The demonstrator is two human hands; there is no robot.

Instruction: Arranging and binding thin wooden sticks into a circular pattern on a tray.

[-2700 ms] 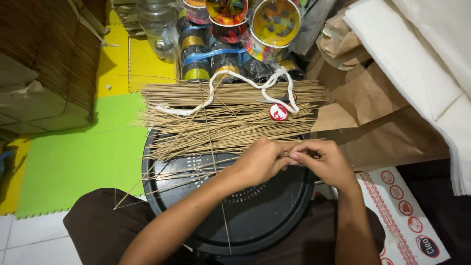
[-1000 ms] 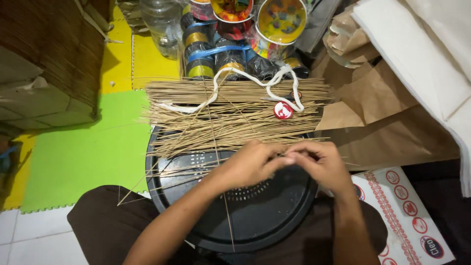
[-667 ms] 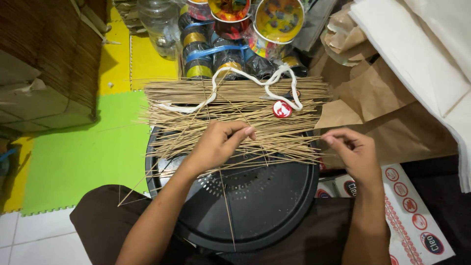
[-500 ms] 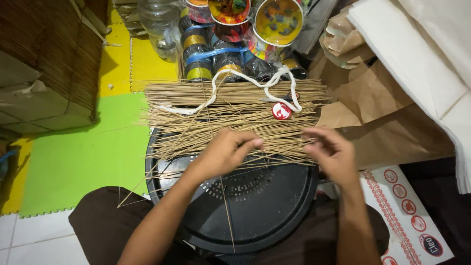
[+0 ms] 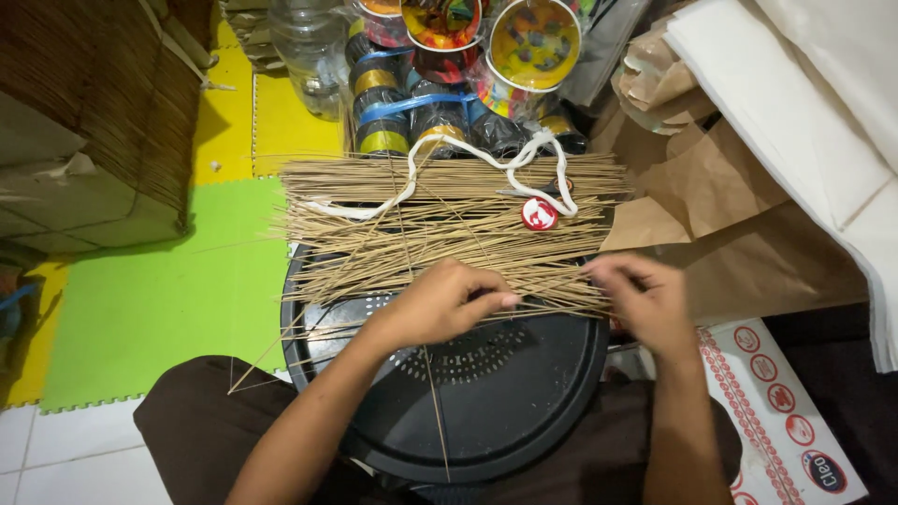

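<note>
I judge the thin sticks point(image 5: 440, 252) light and brittle; my left hand point(image 5: 440, 304) and right hand point(image 5: 645, 299) press them, fingers loosely together.

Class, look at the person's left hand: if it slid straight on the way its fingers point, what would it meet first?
Probably the right hand: the left hand points rightward along the thin sticks. Depth is unclear.

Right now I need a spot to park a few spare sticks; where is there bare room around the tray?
Free: the green foam mat left of the round black tray, and the tray's near half. Crowded: the thin tan sticks under both hands, the foil-wrapped cans beyond, crumpled brown paper at right.
</note>
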